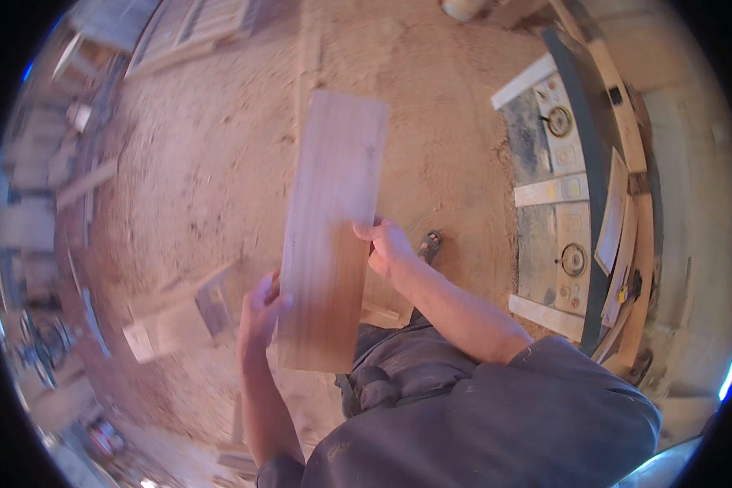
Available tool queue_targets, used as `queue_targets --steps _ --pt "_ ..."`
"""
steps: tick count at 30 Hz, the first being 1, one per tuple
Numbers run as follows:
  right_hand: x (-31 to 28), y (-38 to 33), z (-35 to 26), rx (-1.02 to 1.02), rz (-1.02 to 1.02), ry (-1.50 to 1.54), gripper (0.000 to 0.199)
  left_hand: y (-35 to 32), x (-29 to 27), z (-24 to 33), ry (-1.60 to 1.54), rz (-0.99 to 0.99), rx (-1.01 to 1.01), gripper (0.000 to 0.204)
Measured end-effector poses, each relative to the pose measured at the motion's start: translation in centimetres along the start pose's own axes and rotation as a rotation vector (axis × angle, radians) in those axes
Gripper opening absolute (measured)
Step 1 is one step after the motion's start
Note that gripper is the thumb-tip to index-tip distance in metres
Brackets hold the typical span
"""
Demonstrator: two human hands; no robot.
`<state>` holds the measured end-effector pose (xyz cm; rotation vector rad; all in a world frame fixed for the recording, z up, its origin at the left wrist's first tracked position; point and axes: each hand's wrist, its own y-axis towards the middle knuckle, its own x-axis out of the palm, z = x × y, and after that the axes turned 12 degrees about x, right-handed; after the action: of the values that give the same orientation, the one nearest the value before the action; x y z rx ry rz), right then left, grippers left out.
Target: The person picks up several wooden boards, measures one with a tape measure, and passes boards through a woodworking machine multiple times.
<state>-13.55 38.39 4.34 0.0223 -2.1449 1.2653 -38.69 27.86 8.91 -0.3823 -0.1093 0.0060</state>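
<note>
A flat rectangular wooden board (329, 220) is held up in front of my body, its long side running away from me. Around its left edge, near the close end, my left hand (260, 313) is closed. My right hand (386, 246) grips the right edge about midway along, thumb on the upper face and fingers hidden beneath. The board shows straight grain and a small dark mark near the far right edge.
At the right stands a woodworking machine (598, 203) with round handwheels and wood strips on top. A pale box-like wooden piece (179, 325) lies on the dusty floor (203, 163) at left. Stacked timber and a slatted frame (195, 28) are farther off.
</note>
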Motion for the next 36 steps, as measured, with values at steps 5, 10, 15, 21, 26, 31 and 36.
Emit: queue_targets --steps 5,10,15,21,26,31,36 --pt "-8.4 -1.7 -13.4 -0.155 0.071 0.333 0.034 2.2 7.2 -1.3 0.131 0.033 -0.001 0.055" --pt "-15.8 -5.6 -24.4 -0.313 0.048 0.486 0.035 9.0 20.4 -5.0 -0.569 0.043 0.081 0.062" --pt "-24.8 -8.1 -34.2 -0.509 0.172 0.627 0.038 18.3 39.2 4.9 -0.394 -0.181 -0.049 0.058" --pt "-33.8 -8.4 -45.6 -0.582 0.436 0.399 0.033 33.3 49.1 5.0 -0.308 -0.154 -0.226 0.054" --pt "-41.9 -9.0 -52.3 -0.513 0.768 0.026 0.028 45.9 59.2 3.0 -0.295 -0.295 -0.204 0.053" --pt "-44.5 -10.9 -59.5 -0.848 1.297 -0.548 0.022 51.1 70.0 6.9 0.030 -0.173 -0.194 0.054" --pt "-51.2 -9.7 -69.0 -1.083 1.425 -1.064 0.031 55.7 76.1 8.3 -0.037 -0.256 -0.235 0.058"
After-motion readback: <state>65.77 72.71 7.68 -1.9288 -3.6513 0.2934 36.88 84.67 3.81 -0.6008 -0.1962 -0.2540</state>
